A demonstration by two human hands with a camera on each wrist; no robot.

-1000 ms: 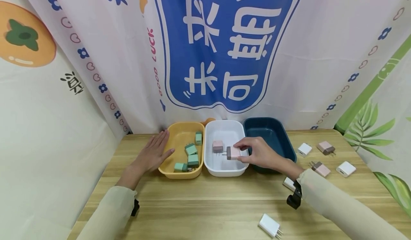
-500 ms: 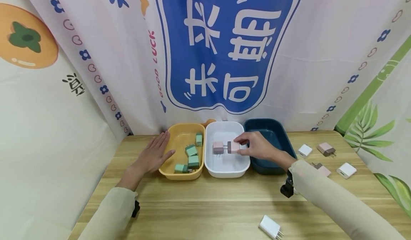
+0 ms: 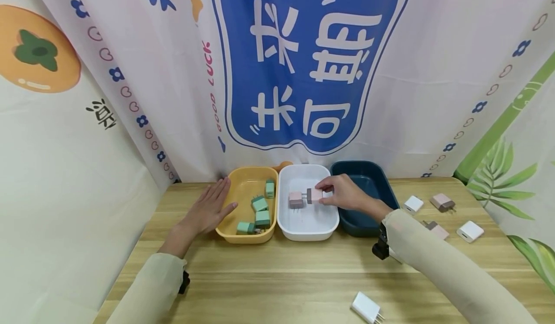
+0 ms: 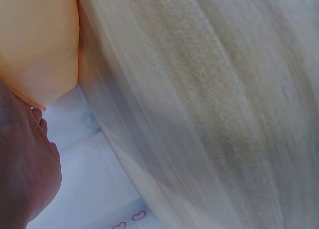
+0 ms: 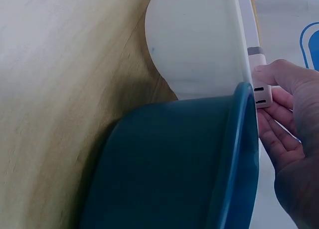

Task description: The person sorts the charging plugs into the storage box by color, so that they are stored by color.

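My right hand (image 3: 347,193) reaches over the white bin (image 3: 308,234) and pinches a pink-and-brown plug charger (image 3: 315,195) between thumb and fingers. Its prongs point left, toward another pink charger (image 3: 296,198) lying in that bin. In the right wrist view, two slots show on the held charger (image 5: 261,84), right by the white rim. My left hand (image 3: 209,207) rests along the left rim of the yellow bin (image 3: 247,238), fingers straight and thumb over the edge. Several green chargers (image 3: 262,218) lie in the yellow bin. The left wrist view shows only part of that hand (image 4: 30,164).
A dark blue bin (image 3: 366,230) stands right of the white one, under my right forearm. White chargers (image 3: 470,231) and pink chargers (image 3: 442,202) lie on the table at the right. Another white charger (image 3: 366,307) is near the front. A printed curtain (image 3: 416,121) hangs behind.
My right hand has carried the pink charger slightly toward the back of the white bin, level with the other pink one. The left hand has stayed in place.
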